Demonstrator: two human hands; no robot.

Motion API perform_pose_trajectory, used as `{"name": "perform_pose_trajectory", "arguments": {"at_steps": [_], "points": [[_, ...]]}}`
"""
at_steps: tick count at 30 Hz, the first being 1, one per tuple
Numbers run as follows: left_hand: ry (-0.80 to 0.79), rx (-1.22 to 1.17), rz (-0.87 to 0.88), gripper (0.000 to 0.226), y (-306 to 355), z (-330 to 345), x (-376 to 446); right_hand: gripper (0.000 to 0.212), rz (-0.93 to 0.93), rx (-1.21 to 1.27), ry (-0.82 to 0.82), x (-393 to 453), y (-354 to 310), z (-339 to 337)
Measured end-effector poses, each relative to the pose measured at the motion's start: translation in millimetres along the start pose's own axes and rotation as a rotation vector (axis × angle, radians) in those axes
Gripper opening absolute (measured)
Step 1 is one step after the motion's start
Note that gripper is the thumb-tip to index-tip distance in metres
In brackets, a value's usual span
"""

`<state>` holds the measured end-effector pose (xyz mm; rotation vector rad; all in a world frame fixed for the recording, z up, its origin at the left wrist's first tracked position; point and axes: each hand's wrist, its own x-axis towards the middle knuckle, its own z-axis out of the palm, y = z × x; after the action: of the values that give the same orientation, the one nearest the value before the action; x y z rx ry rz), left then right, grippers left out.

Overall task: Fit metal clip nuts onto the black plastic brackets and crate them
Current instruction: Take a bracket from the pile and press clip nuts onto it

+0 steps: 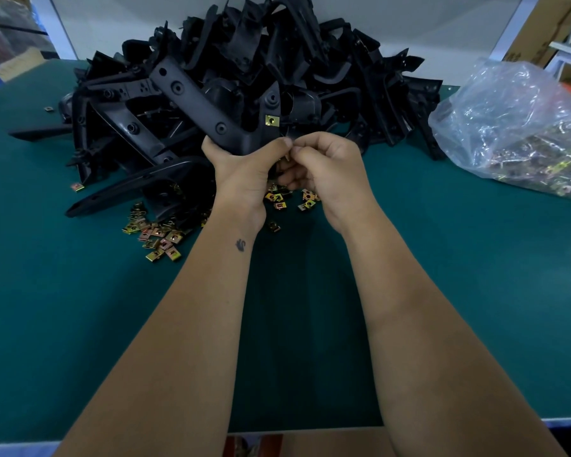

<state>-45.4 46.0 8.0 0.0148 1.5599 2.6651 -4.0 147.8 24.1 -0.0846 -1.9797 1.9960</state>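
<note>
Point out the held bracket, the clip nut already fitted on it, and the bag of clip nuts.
held bracket [195, 97], head view, middle of its long arm.
fitted clip nut [272, 120], head view, its face.
plastic bag [515, 127], head view, crumpled side.

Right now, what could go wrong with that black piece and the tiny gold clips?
The right hand pinches something small at the held bracket near its edge; it might slip into the loose clip nuts below. The bracket pile behind looks tangled and tall, so a bump could send pieces sliding.

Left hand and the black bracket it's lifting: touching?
Touching. The head view shows the left hand with its fingers curled round the bend of the black bracket, holding it up in front of the bracket pile.
</note>
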Motion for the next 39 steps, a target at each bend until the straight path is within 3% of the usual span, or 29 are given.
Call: {"name": "perform_pose_trajectory", "arguments": {"at_steps": [8, 13, 17, 21, 26, 29, 36, 39], "points": [[0.006, 0.054, 0.055, 0.108, -0.2, -2.5, 0.3, 0.018, 0.027, 0.08, -0.102, 1.0, 2.7, -10.0], [0.06, 0.155, 0.258, 0.083, -2.5, -0.2, -4.0, 0.018, -0.005, -0.056, -0.027, 3.4, 5.9, -14.5], [0.058, 0.158, 0.326, 0.083, -1.6, 3.1, -4.7, 0.021, -0.047, -0.081, 0.031, 3.6, 6.0, -11.7], [0.035, 0.103, 0.276, 0.083, -2.7, 3.7, -2.7, 0.018, -0.036, -0.027, 0.051, 2.6, 5.4, -7.4], [-0.053, -0.092, 0.058, 0.064, 0.5, -0.9, 1.6, 0.017, 0.004, 0.311, 0.078, 3.9, 1.9, -8.7], [-0.102, -0.114, 0.004, 0.059, -1.0, -2.8, 4.0, 0.016, 0.016, 0.385, 0.092, 4.3, 1.3, -12.6], [-0.129, -0.037, -0.044, 0.072, -2.1, -0.4, 2.1, 0.016, 0.027, 0.403, 0.076, 4.3, 0.4, -11.0], [-0.074, 0.125, 0.001, 0.097, -5.7, 0.7, 3.2, 0.022, 0.02, 0.413, 0.096, 5.2, 1.1, -13.3]]}}
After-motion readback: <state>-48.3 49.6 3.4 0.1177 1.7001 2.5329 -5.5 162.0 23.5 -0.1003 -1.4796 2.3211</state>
